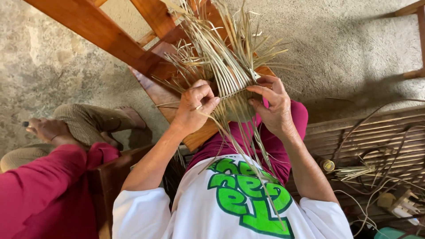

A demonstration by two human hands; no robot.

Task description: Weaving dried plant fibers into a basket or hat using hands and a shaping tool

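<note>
A half-woven piece of pale straw strips (230,75) stands upright over my lap, its loose ends fanning upward. My left hand (195,106) pinches a thin strip at the left edge of the woven band. On the right edge, my right hand (274,106) grips the weave with thumb and fingers. Long loose strips (248,146) hang down across my magenta trousers and white shirt with green print.
A brown wooden stool (146,53) lies tipped on the concrete floor behind the weave. Another person in a red sleeve (40,186) sits at the left, a hand (46,128) on a knee. A slatted bamboo bench (372,137) with cords, a small bottle and plugs stands at right.
</note>
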